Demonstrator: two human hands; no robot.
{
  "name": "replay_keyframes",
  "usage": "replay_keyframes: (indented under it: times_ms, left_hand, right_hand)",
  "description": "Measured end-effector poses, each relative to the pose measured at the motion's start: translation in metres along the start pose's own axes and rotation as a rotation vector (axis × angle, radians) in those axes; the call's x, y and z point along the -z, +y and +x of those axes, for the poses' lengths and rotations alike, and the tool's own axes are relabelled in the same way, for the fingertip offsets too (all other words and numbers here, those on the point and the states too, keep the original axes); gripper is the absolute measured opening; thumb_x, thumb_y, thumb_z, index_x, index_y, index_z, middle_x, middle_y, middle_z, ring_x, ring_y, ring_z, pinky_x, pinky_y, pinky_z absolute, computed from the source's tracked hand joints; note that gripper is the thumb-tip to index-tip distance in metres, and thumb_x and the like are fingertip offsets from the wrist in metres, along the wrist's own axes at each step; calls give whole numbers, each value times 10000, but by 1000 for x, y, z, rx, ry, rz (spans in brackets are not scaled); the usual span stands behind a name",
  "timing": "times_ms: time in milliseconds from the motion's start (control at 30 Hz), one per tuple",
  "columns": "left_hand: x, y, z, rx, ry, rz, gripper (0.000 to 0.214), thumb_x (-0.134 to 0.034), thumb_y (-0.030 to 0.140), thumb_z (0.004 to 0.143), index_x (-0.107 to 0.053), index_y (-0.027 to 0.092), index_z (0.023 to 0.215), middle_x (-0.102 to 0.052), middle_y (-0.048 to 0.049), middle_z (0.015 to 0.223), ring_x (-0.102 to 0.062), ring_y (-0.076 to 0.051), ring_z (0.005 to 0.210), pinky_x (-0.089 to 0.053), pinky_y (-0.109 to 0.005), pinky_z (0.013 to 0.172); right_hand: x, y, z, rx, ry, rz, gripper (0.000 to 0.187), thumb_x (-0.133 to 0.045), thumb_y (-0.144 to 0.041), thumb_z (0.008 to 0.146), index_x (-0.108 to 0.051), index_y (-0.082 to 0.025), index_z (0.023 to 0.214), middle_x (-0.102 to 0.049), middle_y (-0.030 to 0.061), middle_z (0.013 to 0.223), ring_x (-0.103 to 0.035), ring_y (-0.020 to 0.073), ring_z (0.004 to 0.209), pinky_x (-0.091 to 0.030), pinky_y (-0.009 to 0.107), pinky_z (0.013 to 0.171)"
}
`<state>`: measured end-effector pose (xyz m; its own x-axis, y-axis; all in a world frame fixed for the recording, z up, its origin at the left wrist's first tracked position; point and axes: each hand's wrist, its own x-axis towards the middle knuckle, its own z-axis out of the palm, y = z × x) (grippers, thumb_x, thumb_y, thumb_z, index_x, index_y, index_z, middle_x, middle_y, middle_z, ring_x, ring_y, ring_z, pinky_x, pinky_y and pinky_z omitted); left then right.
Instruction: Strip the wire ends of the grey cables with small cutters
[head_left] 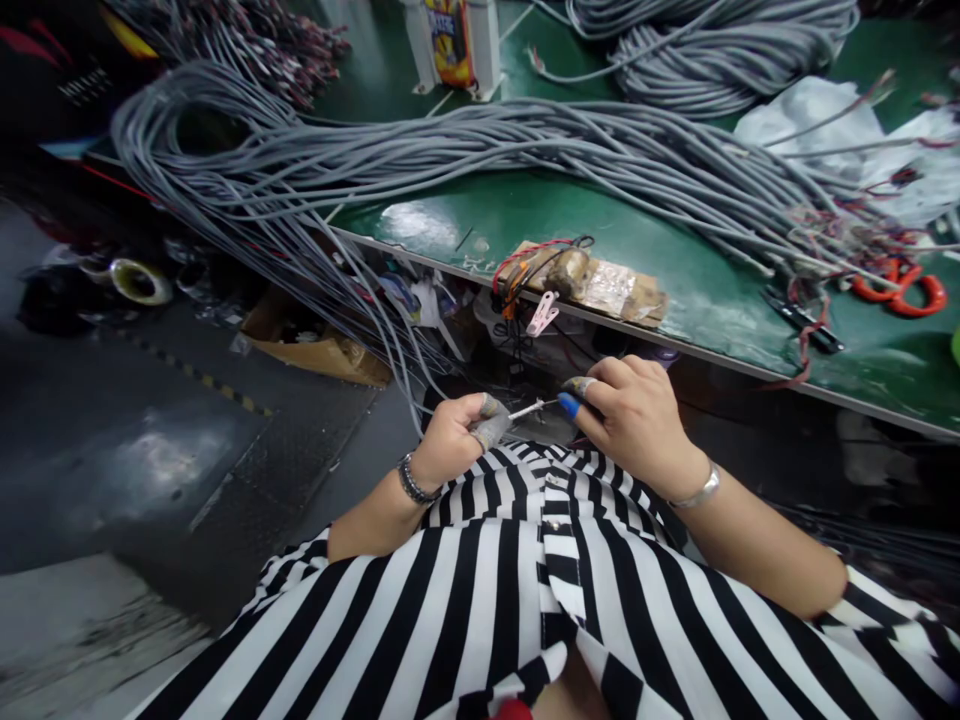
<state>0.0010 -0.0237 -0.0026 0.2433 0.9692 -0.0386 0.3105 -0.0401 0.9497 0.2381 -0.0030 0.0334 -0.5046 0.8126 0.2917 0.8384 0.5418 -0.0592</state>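
Note:
My left hand, with grey covers on its thumb and finger, is closed on a grey cable; the stripped, whitish cable end pokes out to the right. My right hand wears a blue cover on one fingertip and a grey one on another. Its fingers pinch the thin wire strands that run from that cable end. Both hands are in front of the striped shirt, below the edge of the green bench. From the left hand's side, several grey cables rise toward the bench.
A long bundle of grey cables lies across the bench. Near its edge are a cardboard piece with foil and a pink clip. Orange-handled scissors lie at right. Coiled cables sit behind; a cardboard box stands below left.

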Motion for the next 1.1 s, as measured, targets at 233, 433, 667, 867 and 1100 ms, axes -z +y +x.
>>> replay_keyframes:
  times_ms: [233, 433, 667, 867, 1100]
  left_hand:
    - [0, 8, 3, -1, -29, -27, 140, -613, 249, 771, -607, 121, 716, -583, 6, 626, -496, -73, 562, -418, -172, 541]
    - [1, 13, 7, -16, -84, 5, 133, -617, 240, 763, -613, 119, 709, -590, 7, 625, -508, -73, 568, -427, -169, 553]
    - [5, 9, 9, 23, -148, -5, 139, -632, 244, 749, -614, 110, 719, -583, 1, 631, -508, -78, 575, -430, -180, 562]
    - [0, 6, 10, 23, -107, 24, 132, -602, 238, 773, -609, 115, 726, -580, 3, 639, -502, -78, 582, -420, -181, 569]
    - [-3, 2, 13, -2, -236, 18, 113, -614, 218, 748, -607, 111, 711, -565, 9, 630, -488, -73, 566, -408, -176, 550]
  right_hand:
    - [-10, 1, 3, 38, -8, 133, 265, -498, -369, 894, -648, -178, 786, -605, 76, 848, -449, 190, 754, -303, 348, 684]
    - [-24, 4, 1, -19, -65, 633, 211, -507, -294, 876, -588, -174, 722, -545, 36, 742, -481, 153, 699, -381, 303, 660]
    - [-39, 3, -4, -129, -26, 811, 144, -523, -261, 870, -587, -186, 766, -534, 17, 715, -493, 143, 670, -408, 291, 638]
    - [-34, 5, -7, 132, 89, 614, 110, -519, -208, 849, -625, -185, 865, -617, 67, 851, -522, 182, 761, -389, 340, 688]
    - [-42, -4, -10, -147, 83, 569, 149, -472, -227, 883, -575, -182, 786, -557, 47, 724, -507, 165, 666, -408, 297, 620]
